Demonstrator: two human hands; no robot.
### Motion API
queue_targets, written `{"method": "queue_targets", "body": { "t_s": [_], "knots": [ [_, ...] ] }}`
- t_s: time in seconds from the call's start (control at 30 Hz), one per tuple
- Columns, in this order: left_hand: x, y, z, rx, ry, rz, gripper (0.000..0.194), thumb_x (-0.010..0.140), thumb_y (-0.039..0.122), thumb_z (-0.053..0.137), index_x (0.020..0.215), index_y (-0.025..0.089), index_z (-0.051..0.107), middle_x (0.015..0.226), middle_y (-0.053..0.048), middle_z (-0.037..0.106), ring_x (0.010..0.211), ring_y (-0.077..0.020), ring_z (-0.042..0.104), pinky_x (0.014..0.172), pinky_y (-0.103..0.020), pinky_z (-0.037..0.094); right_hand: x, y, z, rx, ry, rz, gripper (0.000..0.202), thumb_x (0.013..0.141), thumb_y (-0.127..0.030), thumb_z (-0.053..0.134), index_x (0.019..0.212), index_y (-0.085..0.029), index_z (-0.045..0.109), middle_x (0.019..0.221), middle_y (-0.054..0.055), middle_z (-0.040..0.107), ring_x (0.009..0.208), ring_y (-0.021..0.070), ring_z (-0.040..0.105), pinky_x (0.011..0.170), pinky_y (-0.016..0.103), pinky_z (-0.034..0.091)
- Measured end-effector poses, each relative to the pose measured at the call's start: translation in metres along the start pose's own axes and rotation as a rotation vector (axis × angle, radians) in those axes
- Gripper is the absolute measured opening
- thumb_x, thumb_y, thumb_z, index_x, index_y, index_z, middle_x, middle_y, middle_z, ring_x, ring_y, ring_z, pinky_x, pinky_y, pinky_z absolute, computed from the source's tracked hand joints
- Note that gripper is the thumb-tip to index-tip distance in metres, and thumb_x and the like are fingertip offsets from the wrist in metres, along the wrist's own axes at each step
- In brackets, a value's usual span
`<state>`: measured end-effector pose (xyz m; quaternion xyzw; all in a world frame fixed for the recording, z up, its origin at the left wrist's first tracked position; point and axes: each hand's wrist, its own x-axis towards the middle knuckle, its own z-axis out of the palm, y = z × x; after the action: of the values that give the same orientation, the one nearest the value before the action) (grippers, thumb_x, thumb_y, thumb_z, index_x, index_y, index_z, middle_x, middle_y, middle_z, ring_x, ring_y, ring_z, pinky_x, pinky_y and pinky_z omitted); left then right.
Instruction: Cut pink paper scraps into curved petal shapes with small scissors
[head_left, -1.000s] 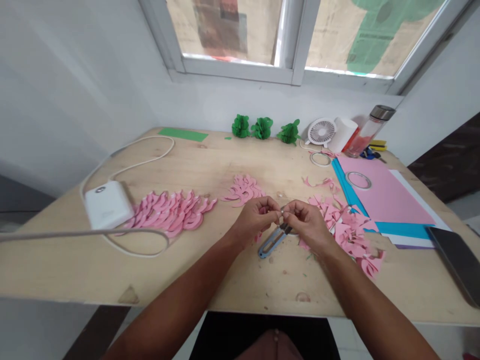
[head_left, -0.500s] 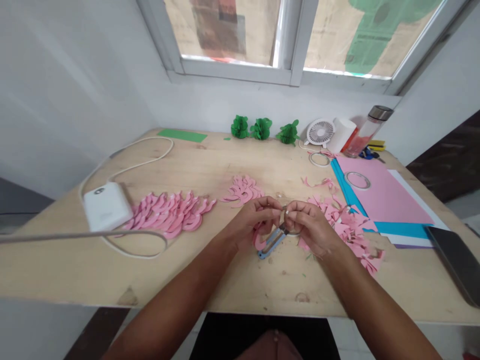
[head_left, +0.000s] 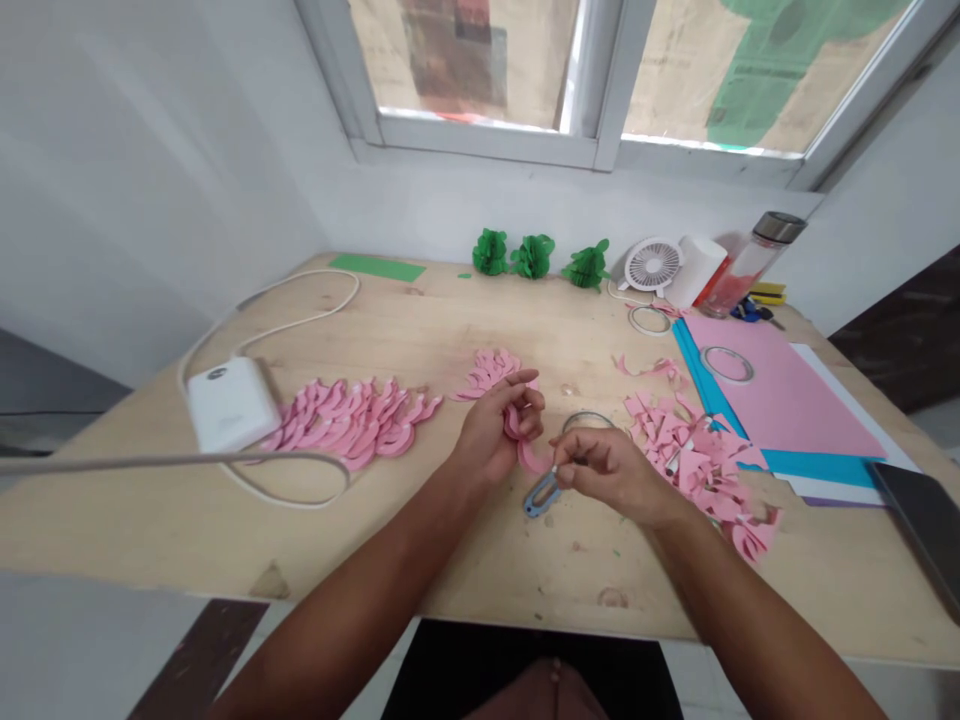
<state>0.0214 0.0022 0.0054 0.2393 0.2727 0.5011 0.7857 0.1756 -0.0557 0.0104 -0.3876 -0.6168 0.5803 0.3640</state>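
Observation:
Near the table's middle my left hand point(head_left: 501, 425) is closed round a curled pink paper piece point(head_left: 531, 457). To its right my right hand point(head_left: 604, 470) is pinched; what its fingertips hold is too small to make out. Under those fingertips lies a blue-grey cutter point(head_left: 541, 495), partly hidden. A tape ring point(head_left: 589, 415) shows just behind my right hand. Curved pink pieces lie in a small pile point(head_left: 487, 370) behind my left hand and in a larger spread point(head_left: 360, 420) to the left. Pink scraps point(head_left: 709, 465) are heaped on the right.
A white power bank point(head_left: 232, 405) with a cable is at left. Green paper shapes point(head_left: 532, 257), a small fan point(head_left: 652, 265) and a bottle point(head_left: 754, 265) line the back. Coloured sheets point(head_left: 787, 400) and a dark phone point(head_left: 919, 525) are at right.
My hands have moved apart; the left drew back leftward with the pink piece and the right came lower. The tape ring behind them now shows more. The view has shifted slightly.

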Motion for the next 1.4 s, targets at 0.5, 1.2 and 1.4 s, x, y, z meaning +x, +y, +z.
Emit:
{"method": "queue_targets", "body": {
  "t_s": [0.5, 1.2, 1.4],
  "knots": [
    [-0.008, 0.000, 0.005, -0.010, -0.151, -0.052, 0.025, 0.076, 0.020, 0.055, 0.101, 0.016, 0.055, 0.064, -0.001, 0.061, 0.051, -0.0105, 0.053, 0.052, -0.024, 0.042, 0.002, 0.002, 0.005, 0.005, -0.037, -0.060, 0.009, 0.078, -0.024, 0.060, 0.074, -0.016, 0.058, 0.069, 0.000, 0.055, 0.063, 0.0106, 0.049, 0.059, 0.025, 0.038],
    [-0.011, -0.007, 0.009, 0.121, -0.264, 0.018, 0.037, 0.066, 0.011, 0.068, 0.102, 0.016, 0.060, 0.087, -0.007, 0.067, 0.081, -0.0170, 0.062, 0.080, -0.034, 0.046, 0.004, -0.007, -0.007, 0.511, 0.267, -0.121, 0.014, 0.071, -0.030, 0.065, 0.068, -0.019, 0.058, 0.058, -0.001, 0.051, 0.059, 0.0130, 0.049, 0.061, 0.028, 0.041],
    [-0.010, -0.008, 0.011, 0.158, -0.183, 0.062, 0.026, 0.061, 0.012, 0.072, 0.085, 0.014, 0.062, 0.071, -0.002, 0.063, 0.066, -0.0125, 0.059, 0.069, -0.028, 0.047, 0.004, -0.007, -0.006, 0.518, 0.248, -0.086, 0.011, 0.071, -0.027, 0.066, 0.069, -0.018, 0.060, 0.060, -0.001, 0.055, 0.059, 0.0126, 0.051, 0.065, 0.029, 0.043]
  ]
}}
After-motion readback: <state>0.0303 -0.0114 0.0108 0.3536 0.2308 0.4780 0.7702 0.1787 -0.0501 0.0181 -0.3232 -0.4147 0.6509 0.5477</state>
